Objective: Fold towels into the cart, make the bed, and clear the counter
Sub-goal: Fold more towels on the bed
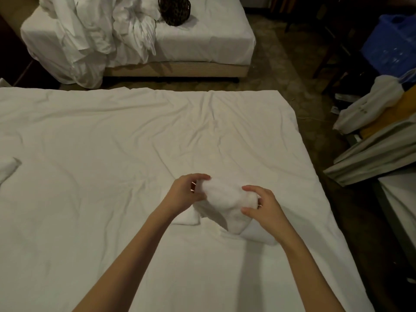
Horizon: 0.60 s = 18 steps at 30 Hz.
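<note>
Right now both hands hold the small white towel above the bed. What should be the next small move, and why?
Probably lower the towel flat onto the bed to finish the fold. The left hand and right hand grip its two ends, and it looks bunched and lifted, with part still trailing on the sheet.

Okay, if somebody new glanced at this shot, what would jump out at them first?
Two bare hands meeting mid-frame, the left hand and right hand gripping a small white towel over the near bed. Behind it, a heap of rumpled white linen covers the far bed's left side.
</note>
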Tool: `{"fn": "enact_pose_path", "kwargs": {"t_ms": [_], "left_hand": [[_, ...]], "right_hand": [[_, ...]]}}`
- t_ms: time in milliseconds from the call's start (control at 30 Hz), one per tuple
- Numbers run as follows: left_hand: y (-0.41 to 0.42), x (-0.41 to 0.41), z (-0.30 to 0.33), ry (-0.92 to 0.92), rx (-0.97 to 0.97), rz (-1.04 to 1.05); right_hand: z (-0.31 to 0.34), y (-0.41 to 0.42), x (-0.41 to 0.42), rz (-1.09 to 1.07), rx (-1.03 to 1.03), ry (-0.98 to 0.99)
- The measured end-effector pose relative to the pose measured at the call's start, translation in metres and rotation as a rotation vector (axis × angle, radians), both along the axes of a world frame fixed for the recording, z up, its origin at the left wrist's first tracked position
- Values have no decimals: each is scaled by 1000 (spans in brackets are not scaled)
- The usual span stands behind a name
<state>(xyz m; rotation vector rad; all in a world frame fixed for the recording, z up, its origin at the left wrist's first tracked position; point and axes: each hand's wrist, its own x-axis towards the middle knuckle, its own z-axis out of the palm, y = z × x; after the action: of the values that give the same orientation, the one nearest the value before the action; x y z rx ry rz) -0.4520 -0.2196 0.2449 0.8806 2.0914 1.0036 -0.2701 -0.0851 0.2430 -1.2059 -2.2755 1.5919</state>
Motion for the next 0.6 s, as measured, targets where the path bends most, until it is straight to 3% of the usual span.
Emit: {"fn": "enact_pose_path", "kwargs": {"t_ms": [267, 333, 433, 500, 600], "left_hand": [[-16, -6, -38, 291, -115, 13], [-26, -9, -42, 141, -50, 52], [-40, -8, -48, -375, 117, 95], [-44, -4, -67, -497, 151, 180], [-46, -1, -102, -522, 77, 311]], "right_hand": [[-18, -12, -11, -7, 92, -114], [-20, -10, -8, 16, 80, -28], [-24, -16, -11, -14, -161, 145], [-39, -25, -21, -26, -209, 164], [-80, -42, -33, -14, -353, 153]]}}
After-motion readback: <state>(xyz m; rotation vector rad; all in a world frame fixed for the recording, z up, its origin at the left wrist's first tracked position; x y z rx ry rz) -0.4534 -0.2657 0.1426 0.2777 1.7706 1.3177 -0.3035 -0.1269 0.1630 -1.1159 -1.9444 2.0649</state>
